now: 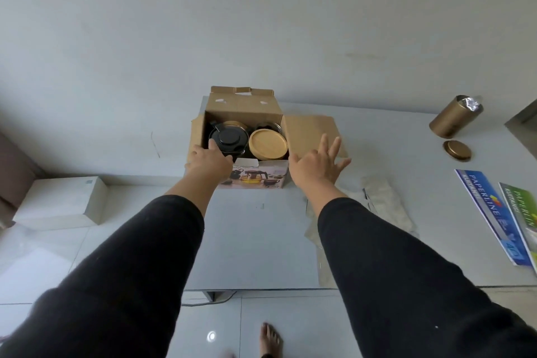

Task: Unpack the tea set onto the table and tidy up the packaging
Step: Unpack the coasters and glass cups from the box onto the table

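Note:
An open cardboard box [244,104] stands at the far middle of the grey table [255,238], flaps spread, a printed tea-set picture on its near side. Inside I see a glass teapot with a black lid [228,138] on the left and a round wooden coaster [268,144] on the right, with more glassware behind them. My left hand [210,164] reaches over the box's near left edge, its fingers at the teapot; whether they grip it is hidden. My right hand [318,167] hovers at the box's near right corner, fingers spread, holding nothing.
Crumpled clear wrapping [383,200] lies right of the box. A gold canister [453,118] lies tilted at the far right, its lid [456,150] beside it. Two Paperline packs [494,215] sit at the right edge. A white box [61,202] rests on the floor at left.

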Available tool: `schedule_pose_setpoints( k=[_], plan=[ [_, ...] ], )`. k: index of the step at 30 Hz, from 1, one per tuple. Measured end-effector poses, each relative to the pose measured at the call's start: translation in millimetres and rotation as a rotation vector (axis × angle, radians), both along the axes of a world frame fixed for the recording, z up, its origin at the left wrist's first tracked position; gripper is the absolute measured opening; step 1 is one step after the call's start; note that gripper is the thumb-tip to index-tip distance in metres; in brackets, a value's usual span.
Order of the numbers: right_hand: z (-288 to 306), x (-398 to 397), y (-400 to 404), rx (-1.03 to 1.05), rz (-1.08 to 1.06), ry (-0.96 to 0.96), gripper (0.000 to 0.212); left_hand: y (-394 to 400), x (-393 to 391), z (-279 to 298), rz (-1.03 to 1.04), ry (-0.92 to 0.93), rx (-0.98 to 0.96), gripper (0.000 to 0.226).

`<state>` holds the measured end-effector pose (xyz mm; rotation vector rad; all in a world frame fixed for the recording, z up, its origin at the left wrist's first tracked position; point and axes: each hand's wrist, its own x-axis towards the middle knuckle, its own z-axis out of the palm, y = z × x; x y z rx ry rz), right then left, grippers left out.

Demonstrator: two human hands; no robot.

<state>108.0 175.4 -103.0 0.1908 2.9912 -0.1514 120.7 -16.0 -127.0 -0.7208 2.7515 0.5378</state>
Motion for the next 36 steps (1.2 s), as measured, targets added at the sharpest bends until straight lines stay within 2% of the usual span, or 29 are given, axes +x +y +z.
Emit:
schedule_pose_setpoints(
  k=[4, 7, 9, 13, 18, 21, 23, 26, 29, 36],
  plan=[
    [-18, -7, -8, -0.159, 0.029, -0.132, 0.055, -6, -4, -7, 0.058, 0.036, 0.025, 0.069],
    [-22, -7, -15, -0.382, 0.02, -0.142, 0.041, -8, -7, -11, 0.076, 0.059, 0.058, 0.073],
    [-20, -7, -17, -0.447, 0.011, -0.139, 0.039, -9, -6, -12, 0.062, 0.064, 0.075, 0.071],
    [-14, -15, -18, -0.292, 0.115, -0.023, 0.053, -14, -9, -3, 0.055, 0.034, -0.004, 0.065],
    [-1, -44, -22, -0.262, 0.28, 0.089, 0.06, -20, -38, 16, -0.084, 0.257, -0.19, 0.041],
    [-1, -67, -23, -0.229, 0.367, 0.056, 0.068, -16, -65, 26, -0.167, 0.296, -0.171, 0.032],
    [-4, -79, -26, -0.203, 0.439, -0.005, 0.081, -13, -86, 26, -0.189, 0.246, -0.145, 0.03],
    [-4, -90, -28, -0.181, 0.52, -0.074, 0.098, -10, -114, 22, -0.243, 0.117, -0.223, 0.03],
    [-4, -96, -26, -0.162, 0.56, -0.176, 0.102, -5, -134, 19, -0.295, 0.0, -0.331, 0.026],
    [-5, -103, -28, -0.212, 0.599, -0.27, 0.101, 21, -152, 17, -0.338, -0.069, -0.556, 0.023]
  ],
)
